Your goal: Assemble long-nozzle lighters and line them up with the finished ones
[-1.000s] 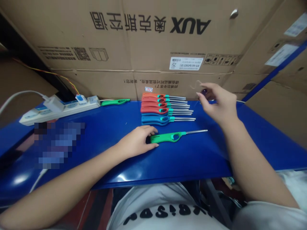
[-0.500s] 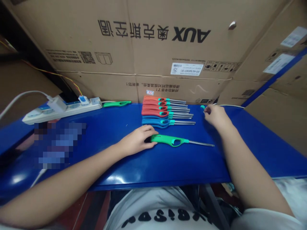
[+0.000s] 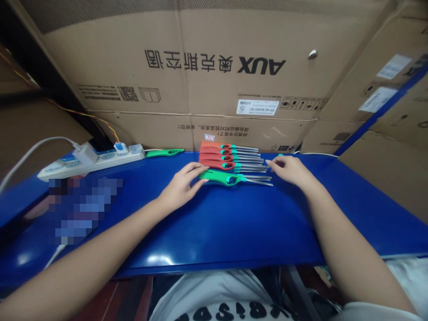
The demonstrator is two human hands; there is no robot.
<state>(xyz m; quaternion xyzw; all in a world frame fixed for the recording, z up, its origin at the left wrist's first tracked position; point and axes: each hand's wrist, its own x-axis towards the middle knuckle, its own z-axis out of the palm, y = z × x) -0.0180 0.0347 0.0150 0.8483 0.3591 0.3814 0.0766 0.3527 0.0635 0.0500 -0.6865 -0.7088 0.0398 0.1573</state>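
L hand (image 3: 180, 183) pinches green lighter (image 3: 217, 176) by its butt, long axis L–R, rod (image 3: 264, 183) twd R hand (image 3: 290, 169), at near edge of lighter row (image 3: 214, 156). R fingers, slightly parted, nr row's tips; can't tell if holding.

My left hand (image 3: 180, 185) hides the near end of its green lighter (image 3: 217, 176), and pixels blur something (image 3: 85, 209) on the table (image 3: 234, 227).
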